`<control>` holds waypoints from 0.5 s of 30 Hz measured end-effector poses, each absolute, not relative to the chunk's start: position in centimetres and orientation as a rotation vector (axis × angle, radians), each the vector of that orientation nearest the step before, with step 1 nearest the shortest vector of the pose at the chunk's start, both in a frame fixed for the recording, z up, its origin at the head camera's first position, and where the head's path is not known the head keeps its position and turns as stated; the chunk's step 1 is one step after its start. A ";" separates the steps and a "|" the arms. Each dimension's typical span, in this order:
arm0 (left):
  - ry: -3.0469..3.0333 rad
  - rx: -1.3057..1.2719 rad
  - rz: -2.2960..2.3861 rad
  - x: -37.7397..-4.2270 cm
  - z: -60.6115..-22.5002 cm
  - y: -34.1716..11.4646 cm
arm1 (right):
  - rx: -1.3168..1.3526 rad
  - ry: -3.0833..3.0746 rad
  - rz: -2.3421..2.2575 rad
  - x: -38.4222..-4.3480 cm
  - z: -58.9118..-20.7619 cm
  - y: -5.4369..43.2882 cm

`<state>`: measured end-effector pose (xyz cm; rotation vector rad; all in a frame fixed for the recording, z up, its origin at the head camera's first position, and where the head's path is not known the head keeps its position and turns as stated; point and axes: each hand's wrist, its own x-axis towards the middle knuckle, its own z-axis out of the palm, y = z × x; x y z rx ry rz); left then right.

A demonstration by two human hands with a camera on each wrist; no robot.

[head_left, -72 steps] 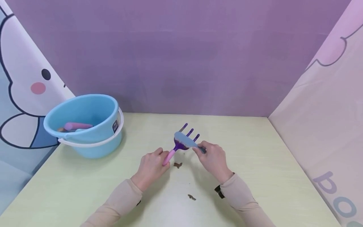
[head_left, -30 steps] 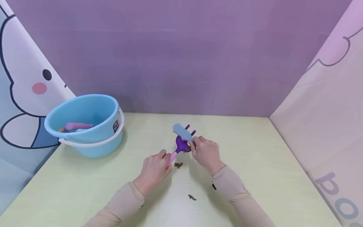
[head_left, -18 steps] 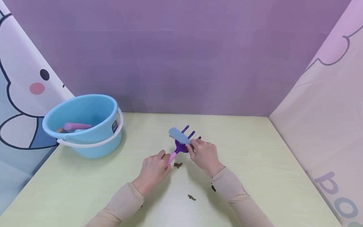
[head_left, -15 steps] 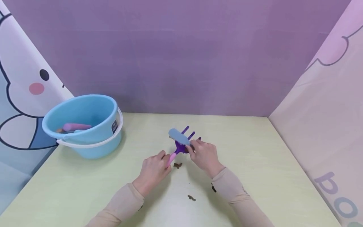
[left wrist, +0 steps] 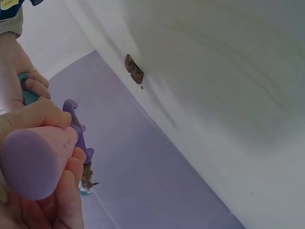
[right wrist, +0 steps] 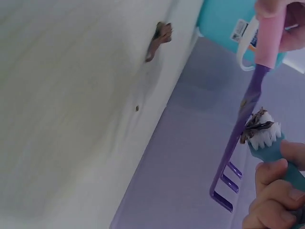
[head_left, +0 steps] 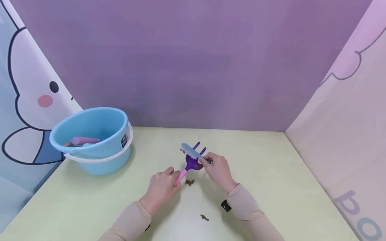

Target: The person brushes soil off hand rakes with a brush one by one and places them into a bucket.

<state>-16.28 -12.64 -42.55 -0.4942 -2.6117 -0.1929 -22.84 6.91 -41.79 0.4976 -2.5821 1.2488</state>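
My left hand [head_left: 161, 188] grips the pink handle of a small purple hand fork [head_left: 192, 163], held above the table with its prongs pointing away. In my right hand [head_left: 219, 171] is a blue brush [head_left: 189, 150] with white bristles, pinched by the handle. Its bristles touch or nearly touch the fork's head. Brown, leaf-like debris [right wrist: 259, 125] clings to the bristles in the right wrist view. A brown patch sits on the fork's head near my right fingers. In the left wrist view, the handle's end [left wrist: 28, 162] fills the foreground and hides much of the fork.
Two brown scraps, one by the left hand [head_left: 189, 182] and one nearer [head_left: 204, 217], lie on the pale table [head_left: 271, 187]. A light-blue bucket [head_left: 99, 164] with a white handle stands at the left, with a pink-handled item [head_left: 85, 140] inside. A purple backdrop [head_left: 193, 83] rises behind.
The brush has moved left across the fork's head since the first frame. Over the last half second it has tilted, so its white bristles now show. Both hands keep their grips.
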 end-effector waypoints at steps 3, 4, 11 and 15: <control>-2.609 -0.493 -0.205 -16.5 -42.4 -12.6 | 0.469 -2.574 1.361 -23.2 -41.3 6.9; -2.604 -0.496 -0.207 -16.7 -42.3 -12.6 | 0.464 -2.571 1.382 -23.3 -41.2 6.9; -2.605 -0.491 -0.233 -17.1 -42.2 -12.4 | 0.399 -2.544 1.402 -23.6 -40.6 7.4; -2.641 -0.438 -0.302 -17.3 -42.0 -12.5 | 0.345 -2.523 1.406 -23.6 -40.3 7.8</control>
